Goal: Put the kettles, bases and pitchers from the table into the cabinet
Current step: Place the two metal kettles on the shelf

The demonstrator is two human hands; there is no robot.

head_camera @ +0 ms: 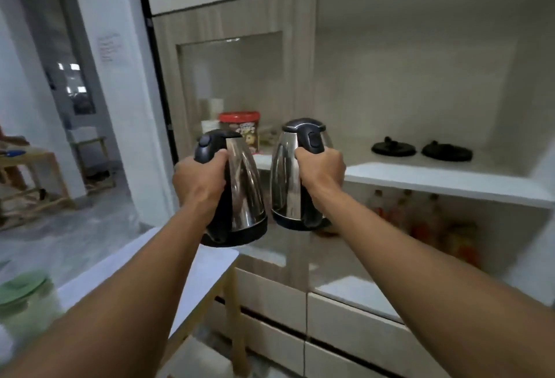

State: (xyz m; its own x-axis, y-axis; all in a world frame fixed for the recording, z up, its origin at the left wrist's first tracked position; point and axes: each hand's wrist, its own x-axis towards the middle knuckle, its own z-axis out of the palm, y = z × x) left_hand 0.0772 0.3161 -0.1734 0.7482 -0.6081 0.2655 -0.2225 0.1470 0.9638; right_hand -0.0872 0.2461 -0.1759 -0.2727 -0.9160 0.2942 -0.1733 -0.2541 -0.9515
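We grip left kettle (240, 191) in left hand (199, 182), right kettle (295, 176) in right hand (322, 167), by handles, upright, mid-air before cabinet shelf (444, 181); two bases (393, 147) await there, likely targets.

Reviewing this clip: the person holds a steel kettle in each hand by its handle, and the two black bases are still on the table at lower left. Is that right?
Not quite. The bases are not on the table: the head view shows both black bases side by side on the cabinet shelf. The rest holds: the left hand and right hand each grip a kettle by its handle.
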